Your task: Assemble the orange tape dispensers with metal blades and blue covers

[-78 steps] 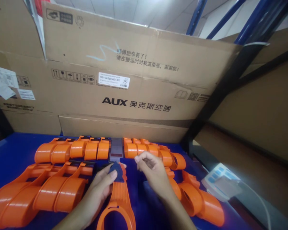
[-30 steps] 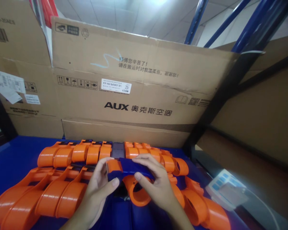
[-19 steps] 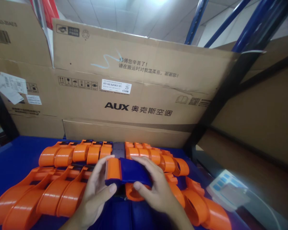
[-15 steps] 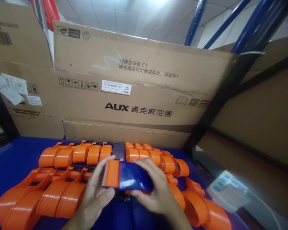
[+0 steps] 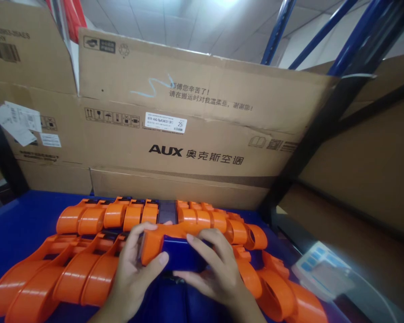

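An orange and blue piece [image 5: 183, 253] is held up between both hands at the lower middle. My left hand [image 5: 134, 264] grips its orange left end, the thumb on the near face and the fingers behind. My right hand [image 5: 218, 264] is closed round the blue right part, with a finger on top and the thumb beneath. A toothed edge shows at the left end of the piece. Behind and beside the hands lie several orange ring-shaped parts [image 5: 97, 276] on a blue surface [image 5: 6, 220].
A large cardboard sheet [image 5: 121, 143] with printing stands behind the orange parts. At the right, a dark post [image 5: 289, 166] rises near a white device [image 5: 323, 269] with blue keys. Another row of orange rings [image 5: 237, 231] sits at the back right.
The held piece has been turned, so its orange top side now shows and the blue part faces nearer. My right fingers have shifted over its upper edge.
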Demonstrator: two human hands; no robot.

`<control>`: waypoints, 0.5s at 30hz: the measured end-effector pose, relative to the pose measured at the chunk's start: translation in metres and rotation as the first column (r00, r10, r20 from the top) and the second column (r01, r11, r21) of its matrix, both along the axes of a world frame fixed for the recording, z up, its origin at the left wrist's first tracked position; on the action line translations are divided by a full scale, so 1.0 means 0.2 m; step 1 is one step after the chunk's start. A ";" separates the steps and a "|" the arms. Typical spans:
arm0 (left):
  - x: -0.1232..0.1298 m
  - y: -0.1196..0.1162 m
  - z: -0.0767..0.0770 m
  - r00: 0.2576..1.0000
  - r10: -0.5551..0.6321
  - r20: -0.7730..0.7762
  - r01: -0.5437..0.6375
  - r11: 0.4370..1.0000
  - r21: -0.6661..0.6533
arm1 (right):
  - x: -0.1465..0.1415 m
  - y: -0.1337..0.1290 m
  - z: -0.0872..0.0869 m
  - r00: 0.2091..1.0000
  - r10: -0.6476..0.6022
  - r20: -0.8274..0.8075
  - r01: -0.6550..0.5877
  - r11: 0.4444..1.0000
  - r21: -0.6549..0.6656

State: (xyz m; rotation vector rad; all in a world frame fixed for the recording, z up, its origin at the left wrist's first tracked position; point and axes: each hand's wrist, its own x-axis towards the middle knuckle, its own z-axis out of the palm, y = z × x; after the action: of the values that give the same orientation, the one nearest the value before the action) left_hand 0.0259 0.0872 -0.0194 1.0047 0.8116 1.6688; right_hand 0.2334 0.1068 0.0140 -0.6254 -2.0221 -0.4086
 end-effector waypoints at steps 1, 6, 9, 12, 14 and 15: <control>-0.01 0.01 -0.02 1.000 -0.005 -0.023 0.005 1.000 0.011 | 0.00 0.00 0.00 1.000 0.005 0.002 -0.005 1.000 0.000; -0.04 0.04 -0.05 0.991 0.022 -0.128 -0.016 0.999 0.047 | 0.00 0.00 -0.01 1.000 0.018 0.007 -0.018 1.000 0.001; -0.05 0.04 -0.05 0.988 0.047 -0.148 -0.038 0.997 0.061 | 0.00 0.00 -0.02 1.000 0.020 0.011 -0.020 1.000 -0.001; -0.05 0.03 -0.05 0.986 0.055 -0.158 -0.045 0.997 0.068 | 0.00 0.00 -0.03 1.000 0.021 0.014 -0.021 1.000 -0.006; -0.05 0.03 -0.05 0.987 0.044 -0.157 -0.033 0.997 0.069 | 0.01 0.00 -0.03 1.000 0.027 0.014 -0.027 1.000 -0.006; -0.05 0.03 -0.05 0.987 0.039 -0.156 -0.029 0.997 0.071 | 0.01 0.01 -0.03 0.999 0.029 0.015 -0.028 1.000 -0.008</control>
State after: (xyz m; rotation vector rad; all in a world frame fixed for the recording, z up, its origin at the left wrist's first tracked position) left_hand 0.0157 0.0939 -0.0293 1.1879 0.8843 1.6710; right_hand 0.2348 0.1079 0.0082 -0.5992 -2.0454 -0.3899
